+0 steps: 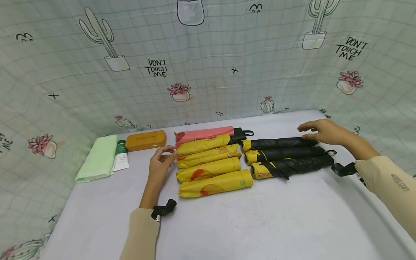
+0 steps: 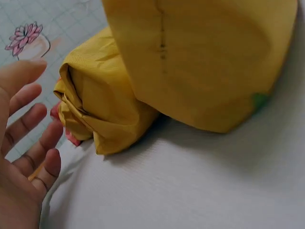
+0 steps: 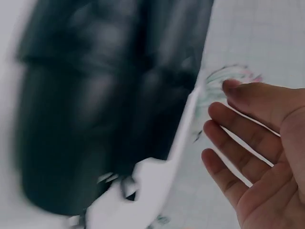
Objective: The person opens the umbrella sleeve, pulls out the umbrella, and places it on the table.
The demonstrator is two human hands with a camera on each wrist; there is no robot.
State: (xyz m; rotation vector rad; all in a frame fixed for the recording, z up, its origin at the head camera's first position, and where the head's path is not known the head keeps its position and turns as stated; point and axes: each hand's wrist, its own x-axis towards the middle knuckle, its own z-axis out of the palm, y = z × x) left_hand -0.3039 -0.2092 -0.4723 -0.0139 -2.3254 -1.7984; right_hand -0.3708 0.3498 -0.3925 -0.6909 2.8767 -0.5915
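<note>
Left hand (image 2: 20, 177) with loosely curved fingers, beside crumpled yellow bundle (image 2: 107, 102), another yellow roll (image 2: 205, 62) nearer, white tabletop (image 2: 190, 186)

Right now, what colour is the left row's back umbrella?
The back umbrella is pink, clearest in the head view.

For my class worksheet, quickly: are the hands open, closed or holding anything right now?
Left hand: open, holding nothing, beside the yellow bundles.
Right hand: open, holding nothing, near the black bundles.
</note>
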